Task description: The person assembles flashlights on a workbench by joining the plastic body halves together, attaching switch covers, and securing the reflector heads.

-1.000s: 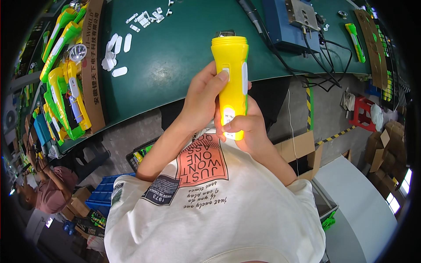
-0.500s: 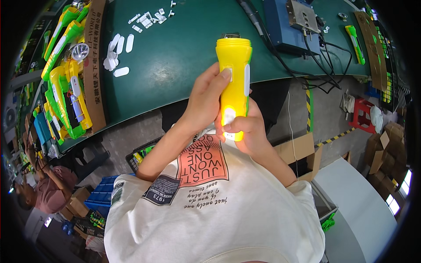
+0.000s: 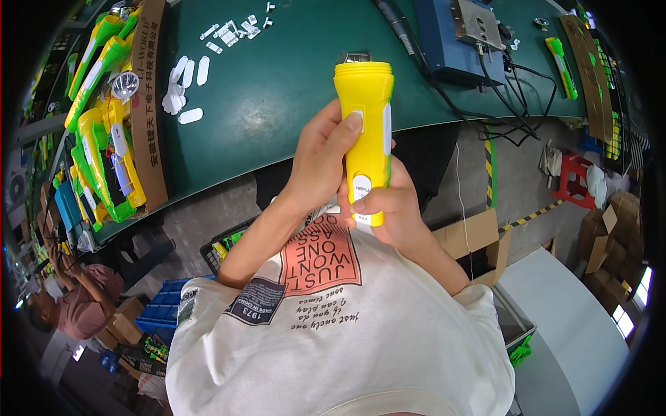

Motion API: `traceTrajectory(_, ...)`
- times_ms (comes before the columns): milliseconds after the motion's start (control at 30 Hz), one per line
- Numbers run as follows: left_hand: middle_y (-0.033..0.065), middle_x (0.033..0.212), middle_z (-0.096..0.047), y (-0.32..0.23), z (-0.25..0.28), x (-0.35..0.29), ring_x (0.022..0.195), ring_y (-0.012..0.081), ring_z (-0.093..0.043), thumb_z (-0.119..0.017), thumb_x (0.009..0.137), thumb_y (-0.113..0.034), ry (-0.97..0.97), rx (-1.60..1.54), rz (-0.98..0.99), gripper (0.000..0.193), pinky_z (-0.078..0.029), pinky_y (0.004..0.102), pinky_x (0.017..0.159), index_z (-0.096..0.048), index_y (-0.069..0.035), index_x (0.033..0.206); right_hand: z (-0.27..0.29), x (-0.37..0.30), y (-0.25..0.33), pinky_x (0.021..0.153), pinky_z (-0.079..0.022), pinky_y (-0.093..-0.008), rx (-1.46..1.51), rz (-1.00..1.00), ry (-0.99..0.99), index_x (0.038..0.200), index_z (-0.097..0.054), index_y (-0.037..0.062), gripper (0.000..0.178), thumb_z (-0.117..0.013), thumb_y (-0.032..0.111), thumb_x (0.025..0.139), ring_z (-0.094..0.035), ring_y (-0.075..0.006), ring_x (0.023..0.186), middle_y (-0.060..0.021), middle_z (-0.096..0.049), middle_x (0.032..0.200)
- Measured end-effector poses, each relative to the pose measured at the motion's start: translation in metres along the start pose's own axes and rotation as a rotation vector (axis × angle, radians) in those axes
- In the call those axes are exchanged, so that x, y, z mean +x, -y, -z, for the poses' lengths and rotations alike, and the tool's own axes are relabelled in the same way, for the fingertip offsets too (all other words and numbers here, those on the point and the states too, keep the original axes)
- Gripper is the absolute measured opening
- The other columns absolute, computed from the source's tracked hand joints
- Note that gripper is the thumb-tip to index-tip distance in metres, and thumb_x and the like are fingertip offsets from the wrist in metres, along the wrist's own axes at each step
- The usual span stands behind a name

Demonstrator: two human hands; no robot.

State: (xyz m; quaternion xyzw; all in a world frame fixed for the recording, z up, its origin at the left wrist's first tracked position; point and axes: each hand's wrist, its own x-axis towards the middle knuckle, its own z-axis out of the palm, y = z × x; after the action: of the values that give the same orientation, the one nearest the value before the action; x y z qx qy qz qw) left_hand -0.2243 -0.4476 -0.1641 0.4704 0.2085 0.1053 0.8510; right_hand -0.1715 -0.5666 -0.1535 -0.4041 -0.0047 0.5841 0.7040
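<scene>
Both hands hold a yellow flashlight upright over the table's near edge. A threaded collar rings its wide top, and a metal-looking reflector part sticks out above that. My left hand wraps the body from the left, its thumb on the white switch. My right hand grips the lower end, the thumb lying across the white panel there. That panel is unlit. The right fingers behind the flashlight are mostly hidden.
On the green table lie white oval covers and small white parts. Yellow-green flashlight shells fill a carton at left. A blue machine with black cables stands at right. Behind, a person sits at left.
The glow in the flashlight's lower white panel has gone out. The flashlight and both hands have shifted slightly left.
</scene>
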Motion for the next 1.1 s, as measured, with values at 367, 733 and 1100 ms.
traceTrajectory(367,0.0251,0.112,-0.061,-0.004,-0.004,0.004,0.091,0.0278,-0.065,-0.039,0.097,-0.032,-0.022,-0.016,0.01,0.043,-0.055,0.0359,0.078,-0.045,0.003,0.122,0.004,0.002,0.004,0.047,-0.049,-0.0365,0.074,-0.052,0.086,0.105,-0.049,-0.0048,0.047,-0.057,0.006,0.06,-0.058,-0.0245,0.062,-0.0144,-0.056,0.083)
traceTrajectory(733,0.0202,0.103,-0.064,-0.01,0.017,0.018,0.093,0.0257,-0.065,-0.056,0.094,-0.029,-0.345,-0.029,-0.048,0.038,-0.054,0.0365,0.08,-0.048,0.002,0.115,0.019,0.012,0.004,0.046,-0.049,-0.0305,-0.032,-0.034,0.057,0.113,-0.049,-0.0007,0.032,-0.045,0.026,0.097,-0.058,-0.0206,0.053,-0.0147,-0.06,0.088)
traceTrajectory(1100,0.0208,0.11,-0.063,-0.01,0.03,0.015,0.094,0.0286,-0.066,-0.049,0.098,-0.037,-0.164,-0.117,-0.04,0.041,-0.056,0.0401,0.082,-0.048,0.001,0.115,0.013,0.012,-0.01,0.059,-0.05,-0.0323,-1.008,0.514,-0.248,0.113,-0.053,-0.0008,0.046,-0.074,0.019,0.078,-0.062,-0.0243,0.069,-0.0121,-0.062,0.09)
